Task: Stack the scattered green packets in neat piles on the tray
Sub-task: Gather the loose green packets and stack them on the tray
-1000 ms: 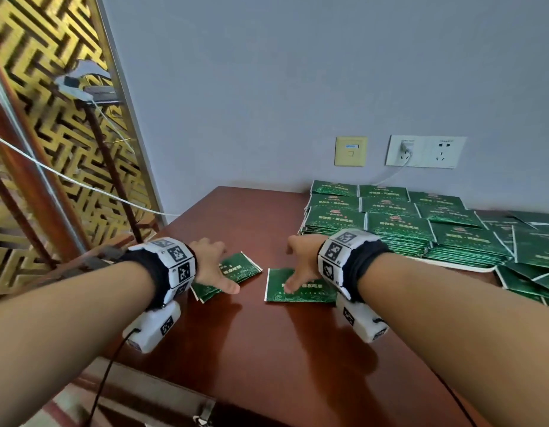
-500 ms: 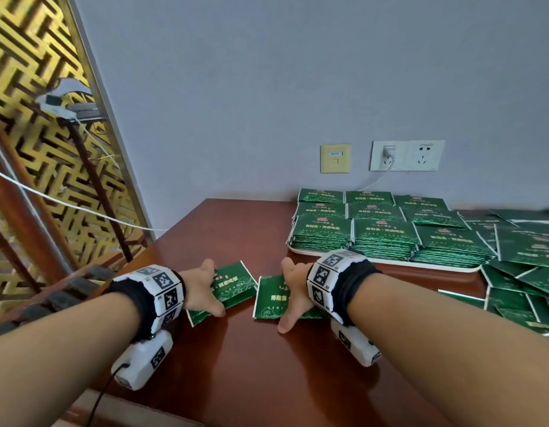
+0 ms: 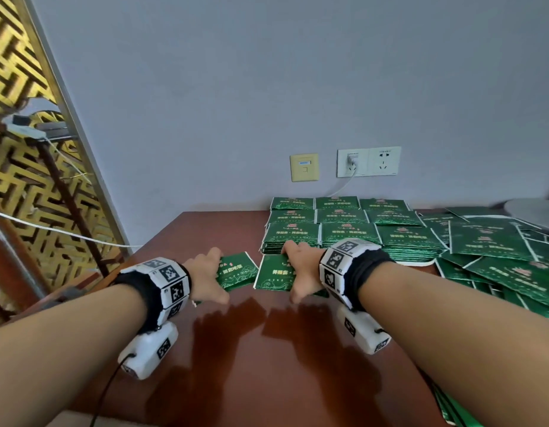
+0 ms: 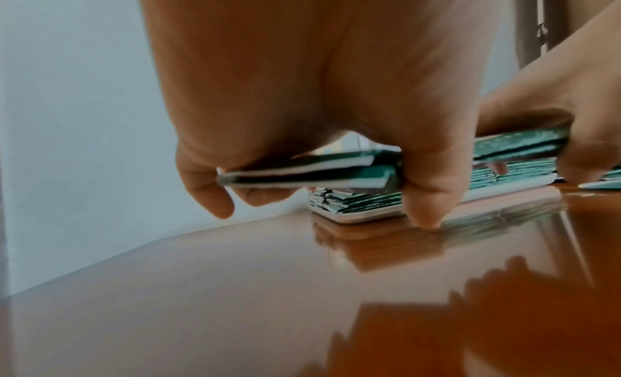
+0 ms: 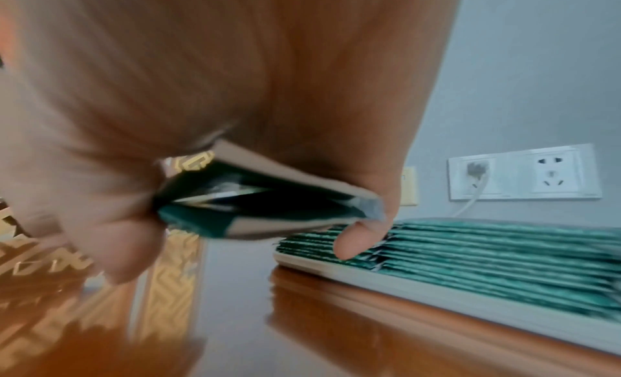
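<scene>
My left hand [image 3: 205, 278] grips a small bunch of green packets [image 3: 237, 271] just above the table; in the left wrist view its fingers and thumb curl round the bunch [image 4: 302, 173]. My right hand [image 3: 301, 272] grips another bunch of green packets [image 3: 273, 277], seen edge-on in the right wrist view [image 5: 262, 205]. Both bunches hover close in front of the white tray [image 3: 421, 262], which carries neat piles of green packets [image 3: 347, 234]. More scattered green packets [image 3: 498, 260] lie in a heap to the tray's right.
The glossy brown table [image 3: 251, 349] ends at a grey wall with a socket plate and plugged-in cable [image 3: 353, 163]. A gold lattice screen [image 3: 26, 195] stands at the left. A grey round object [image 3: 532, 212] sits at the far right.
Both hands, which lay on packets flat on the table, now grip them and have lifted them off the surface, closer to the tray's front edge.
</scene>
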A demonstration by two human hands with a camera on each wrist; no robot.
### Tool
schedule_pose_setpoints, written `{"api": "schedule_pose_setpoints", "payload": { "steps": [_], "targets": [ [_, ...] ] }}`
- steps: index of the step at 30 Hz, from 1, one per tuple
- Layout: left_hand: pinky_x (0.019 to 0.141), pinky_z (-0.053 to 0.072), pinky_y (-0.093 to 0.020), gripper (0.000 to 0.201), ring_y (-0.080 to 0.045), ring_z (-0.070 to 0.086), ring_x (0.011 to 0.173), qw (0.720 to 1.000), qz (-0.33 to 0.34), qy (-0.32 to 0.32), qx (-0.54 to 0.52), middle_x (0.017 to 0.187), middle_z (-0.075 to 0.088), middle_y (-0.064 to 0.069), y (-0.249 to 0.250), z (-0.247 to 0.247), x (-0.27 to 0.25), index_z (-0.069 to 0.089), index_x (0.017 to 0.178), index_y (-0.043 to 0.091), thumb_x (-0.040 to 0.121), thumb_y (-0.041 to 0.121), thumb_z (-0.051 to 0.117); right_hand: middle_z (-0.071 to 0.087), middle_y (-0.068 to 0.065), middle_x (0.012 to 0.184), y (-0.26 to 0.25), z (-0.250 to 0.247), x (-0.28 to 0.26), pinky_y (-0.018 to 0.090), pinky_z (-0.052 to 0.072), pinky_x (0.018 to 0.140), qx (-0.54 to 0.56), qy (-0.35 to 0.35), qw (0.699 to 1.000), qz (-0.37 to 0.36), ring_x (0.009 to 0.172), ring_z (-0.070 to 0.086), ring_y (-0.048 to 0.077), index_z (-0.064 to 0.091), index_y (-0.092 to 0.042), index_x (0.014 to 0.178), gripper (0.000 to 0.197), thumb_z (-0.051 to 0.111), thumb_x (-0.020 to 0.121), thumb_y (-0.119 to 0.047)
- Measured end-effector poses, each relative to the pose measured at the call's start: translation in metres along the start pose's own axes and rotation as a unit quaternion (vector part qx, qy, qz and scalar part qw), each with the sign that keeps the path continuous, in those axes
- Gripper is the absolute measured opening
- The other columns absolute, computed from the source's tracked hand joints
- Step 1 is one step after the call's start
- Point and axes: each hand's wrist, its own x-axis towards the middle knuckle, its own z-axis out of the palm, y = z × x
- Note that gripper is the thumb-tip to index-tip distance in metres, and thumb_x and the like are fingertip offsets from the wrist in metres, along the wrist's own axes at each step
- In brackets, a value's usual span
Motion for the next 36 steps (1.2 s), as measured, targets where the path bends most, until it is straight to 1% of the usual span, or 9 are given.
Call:
{"api": "schedule_pose_setpoints", "payload": {
  "steps": [4,8,10,12,16,24,27,31,36],
  "targets": [
    [0.058,0.06,-0.035,0.078,-0.022,0.065,0.074,0.999,0.036,0.002,-0.014,0.097,0.057,-0.007,0.03,-0.004,0.009,0.023,0.122,0.024,0.063,0.041,0.071,0.043,0.008,0.123,0.02,-0.01,-0.011,0.045,0.053,0.084,0.027,0.027,0.999,0.016,0.104,0.055,0.029,0.029,-0.016,0.133,0.087,0.08,0.066,-0.036],
    [0.058,0.057,-0.032,0.085,-0.02,0.062,0.072,0.997,0.071,0.022,-0.03,0.102,0.054,-0.006,0.063,-0.011,0.019,0.021,0.13,0.029,0.065,0.047,0.072,0.044,0.009,0.122,0.045,-0.024,-0.026,0.045,0.052,0.084,0.046,0.043,0.997,0.033,0.103,0.055,0.03,0.027,-0.017,0.137,0.089,0.079,0.068,-0.037],
    [0.064,0.049,-0.03,0.092,-0.02,0.059,0.081,0.996,0.081,0.047,0.004,0.114,0.05,-0.006,0.081,-0.015,0.025,0.015,0.138,0.034,0.067,0.055,0.072,0.047,0.009,0.124,0.06,-0.03,-0.034,0.043,0.052,0.086,0.057,0.053,0.996,0.043,0.104,0.055,0.029,0.026,-0.016,0.138,0.09,0.079,0.069,-0.038],
    [0.076,0.037,-0.031,0.095,-0.025,0.054,0.102,0.992,0.088,0.083,0.043,0.124,0.046,-0.007,0.101,-0.018,0.033,0.013,0.142,0.036,0.069,0.058,0.07,0.052,0.008,0.123,0.078,-0.036,-0.041,0.04,0.051,0.086,0.062,0.067,0.995,0.051,0.104,0.056,0.027,0.028,-0.015,0.138,0.09,0.08,0.068,-0.038],
    [0.084,0.034,-0.037,0.097,-0.029,0.047,0.118,0.985,0.113,0.111,0.068,0.133,0.043,-0.008,0.141,-0.025,0.05,0.014,0.144,0.036,0.068,0.056,0.07,0.055,0.007,0.125,0.116,-0.057,-0.05,0.034,0.049,0.086,0.042,0.076,0.992,0.088,0.106,0.057,0.026,0.027,-0.015,0.141,0.091,0.079,0.071,-0.039],
    [0.088,0.044,-0.037,0.1,-0.029,0.052,0.111,0.976,0.192,0.079,0.07,0.129,0.047,-0.01,0.226,-0.039,0.102,0.018,0.143,0.028,0.066,0.054,0.075,0.058,0.01,0.114,0.198,-0.085,-0.043,0.042,0.051,0.089,0.029,0.077,0.976,0.201,0.099,0.059,0.029,0.034,-0.013,0.132,0.08,0.075,0.072,-0.046],
    [0.092,0.049,-0.041,0.099,-0.027,0.055,0.108,0.968,0.231,0.058,0.076,0.129,0.05,-0.01,0.26,-0.046,0.123,0.019,0.143,0.026,0.066,0.054,0.075,0.058,0.01,0.11,0.227,-0.094,-0.033,0.037,0.052,0.083,0.03,0.089,0.966,0.239,0.095,0.059,0.027,0.037,-0.01,0.126,0.074,0.074,0.073,-0.046],
    [0.095,0.047,-0.044,0.098,-0.028,0.053,0.113,0.962,0.259,0.024,0.077,0.134,0.049,-0.008,0.298,-0.053,0.156,0.022,0.143,0.02,0.068,0.051,0.077,0.06,0.007,0.106,0.265,-0.103,-0.012,0.04,0.053,0.084,0.035,0.094,0.957,0.273,0.094,0.061,0.027,0.04,-0.011,0.122,0.073,0.072,0.071,-0.052],
    [0.097,0.047,-0.046,0.1,-0.029,0.054,0.115,0.961,0.264,0.001,0.082,0.134,0.05,-0.007,0.333,-0.058,0.194,0.025,0.141,0.021,0.063,0.054,0.078,0.06,0.007,0.107,0.308,-0.103,0.013,0.04,0.053,0.085,0.053,0.087,0.951,0.293,0.095,0.06,0.027,0.04,-0.01,0.121,0.072,0.07,0.073,-0.054]
  ]
}}
